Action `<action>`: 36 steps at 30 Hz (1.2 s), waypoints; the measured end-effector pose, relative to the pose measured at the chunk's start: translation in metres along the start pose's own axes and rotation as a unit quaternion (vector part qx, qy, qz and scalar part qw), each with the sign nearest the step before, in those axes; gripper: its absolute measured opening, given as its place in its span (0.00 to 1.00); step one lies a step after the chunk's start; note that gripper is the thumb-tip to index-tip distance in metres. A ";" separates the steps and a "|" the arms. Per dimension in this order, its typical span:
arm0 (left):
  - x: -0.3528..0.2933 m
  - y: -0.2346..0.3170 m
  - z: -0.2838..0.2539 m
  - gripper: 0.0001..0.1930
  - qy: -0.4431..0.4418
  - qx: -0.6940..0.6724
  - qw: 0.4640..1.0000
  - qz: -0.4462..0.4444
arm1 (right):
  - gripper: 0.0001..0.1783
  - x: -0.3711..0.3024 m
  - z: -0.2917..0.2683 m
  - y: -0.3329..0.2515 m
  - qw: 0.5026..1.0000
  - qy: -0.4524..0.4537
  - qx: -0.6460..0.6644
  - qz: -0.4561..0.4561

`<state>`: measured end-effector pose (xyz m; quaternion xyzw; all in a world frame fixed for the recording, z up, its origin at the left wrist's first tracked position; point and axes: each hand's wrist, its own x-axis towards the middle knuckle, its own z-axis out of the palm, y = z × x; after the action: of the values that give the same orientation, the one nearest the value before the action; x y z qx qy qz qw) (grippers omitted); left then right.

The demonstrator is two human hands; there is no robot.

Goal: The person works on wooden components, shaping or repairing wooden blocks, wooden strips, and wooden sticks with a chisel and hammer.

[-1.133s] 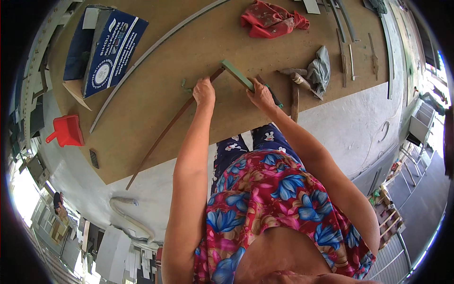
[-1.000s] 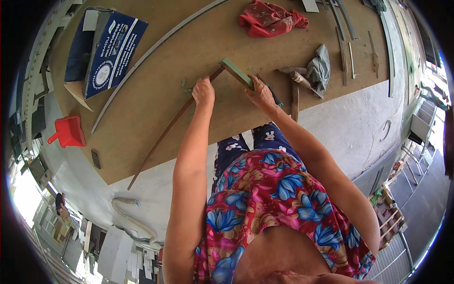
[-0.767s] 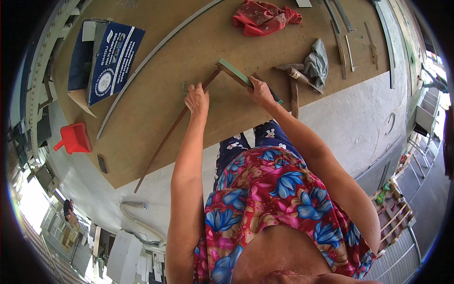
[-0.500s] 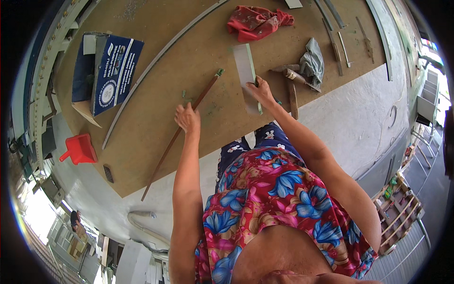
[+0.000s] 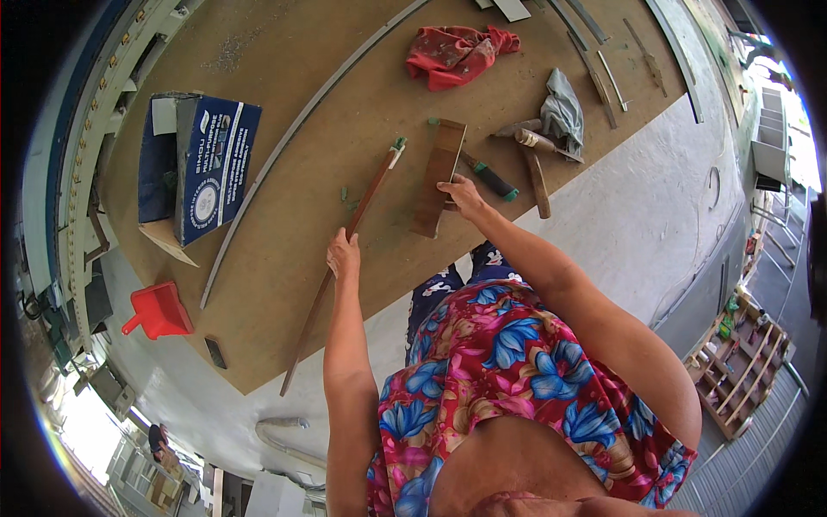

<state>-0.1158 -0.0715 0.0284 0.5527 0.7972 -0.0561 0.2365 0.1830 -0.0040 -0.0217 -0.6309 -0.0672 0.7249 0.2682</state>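
Note:
My left hand is closed around a long, narrow brown wooden strip, which slants across the table's near edge. Green and pale bits cling to the strip's far end. In my right hand is a short brown wood-grain board, gripped by its right edge and tilted. Just beyond that hand lies a tool with a dark, green-ended handle, its other end partly behind the board. A hammer and a wooden-handled tool lie farther right, touching a grey cloth.
A blue cardboard box stands open at left, beside a long curved-looking grey strip. A red dustpan and small dark block sit near the left edge. Beyond are a red cloth and several thin strips.
My right hand has turned the board from its pale, green-edged face to its brown face and drawn it nearer, uncovering the dark-handled tool. The strip has shifted slightly in view with my left hand.

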 end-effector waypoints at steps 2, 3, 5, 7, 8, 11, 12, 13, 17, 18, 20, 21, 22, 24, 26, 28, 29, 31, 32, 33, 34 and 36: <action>0.006 0.004 -0.009 0.21 -0.018 -0.033 0.999 0.006 | 0.15 0.001 0.004 0.010 0.999 -0.020 0.034 -0.002; 0.009 0.007 -0.014 0.21 -0.019 -0.032 0.999 0.008 | 0.15 0.003 0.006 0.014 0.999 -0.022 0.026 0.013; 0.015 0.005 -0.022 0.22 -0.059 -0.057 0.996 0.021 | 0.16 -0.001 0.017 0.018 0.999 -0.030 0.015 0.032; 0.021 0.005 -0.030 0.23 -0.085 -0.069 0.993 0.035 | 0.16 -0.010 0.024 0.025 0.998 -0.057 0.028 0.007; 0.023 0.005 -0.034 0.24 -0.112 -0.082 0.989 0.052 | 0.16 -0.013 0.027 0.027 0.998 -0.059 0.027 0.007; 0.024 0.033 -0.053 0.25 -0.150 -0.087 0.982 0.069 | 0.16 -0.011 0.021 0.030 0.999 -0.034 0.013 -0.037; 0.026 0.036 -0.052 0.25 -0.149 -0.087 0.982 0.074 | 0.16 -0.008 0.019 0.031 0.995 0.004 -0.020 -0.100; 0.026 0.034 -0.051 0.25 -0.120 -0.084 0.986 0.084 | 0.16 -0.009 0.021 0.030 0.985 0.038 -0.054 -0.160; 0.025 0.029 -0.048 0.22 -0.064 -0.103 0.988 0.096 | 0.15 -0.019 0.024 0.018 0.942 0.055 -0.061 -0.324; 0.024 0.025 -0.048 0.22 -0.063 -0.103 0.988 0.093 | 0.15 -0.028 0.027 0.012 0.931 0.078 -0.122 -0.335; 0.026 0.030 -0.054 0.21 -0.084 -0.119 0.985 0.091 | 0.17 -0.035 0.024 0.003 0.913 0.107 -0.179 -0.351; 0.027 0.032 -0.057 0.21 -0.082 -0.119 0.985 0.094 | 0.17 -0.038 0.025 -0.002 0.910 0.102 -0.216 -0.339; 0.028 0.035 -0.061 0.22 -0.091 -0.122 0.984 0.098 | 0.18 -0.038 0.025 -0.005 0.906 0.098 -0.252 -0.327; 0.031 0.042 -0.068 0.24 -0.097 -0.124 0.982 0.103 | 0.14 -0.040 0.028 -0.010 0.893 0.104 -0.270 -0.343; 0.029 0.045 -0.072 0.23 -0.074 -0.131 0.983 0.109 | 0.11 -0.050 0.037 -0.020 0.882 0.105 -0.291 -0.357; 0.030 0.043 -0.076 0.22 -0.070 -0.136 0.982 0.109 | 0.15 -0.067 0.046 -0.036 0.858 0.153 -0.382 -0.309; 0.030 0.044 -0.077 0.22 -0.069 -0.142 0.981 0.112 | 0.15 -0.066 0.046 -0.038 0.857 0.153 -0.381 -0.311; 0.030 0.046 -0.080 0.22 -0.065 -0.139 0.982 0.108 | 0.17 -0.069 0.046 -0.045 0.833 0.184 -0.392 -0.346; 0.029 0.048 -0.081 0.22 -0.064 -0.136 0.983 0.105 | 0.17 -0.071 0.044 -0.048 0.832 0.184 -0.392 -0.346; 0.030 0.049 -0.083 0.22 -0.064 -0.136 0.983 0.105 | 0.16 -0.072 0.043 -0.052 0.827 0.184 -0.402 -0.349; 0.031 0.048 -0.085 0.23 -0.077 -0.142 0.981 0.105 | 0.16 -0.073 0.041 -0.056 0.820 0.183 -0.412 -0.351; 0.032 0.047 -0.089 0.24 -0.090 -0.148 0.979 0.105 | 0.16 -0.076 0.039 -0.065 0.819 0.176 -0.428 -0.338</action>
<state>-0.1098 0.0050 0.1006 0.5846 0.7096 0.0381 0.3916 0.1704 0.0241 0.0807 -0.7365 -0.5316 0.3638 0.2065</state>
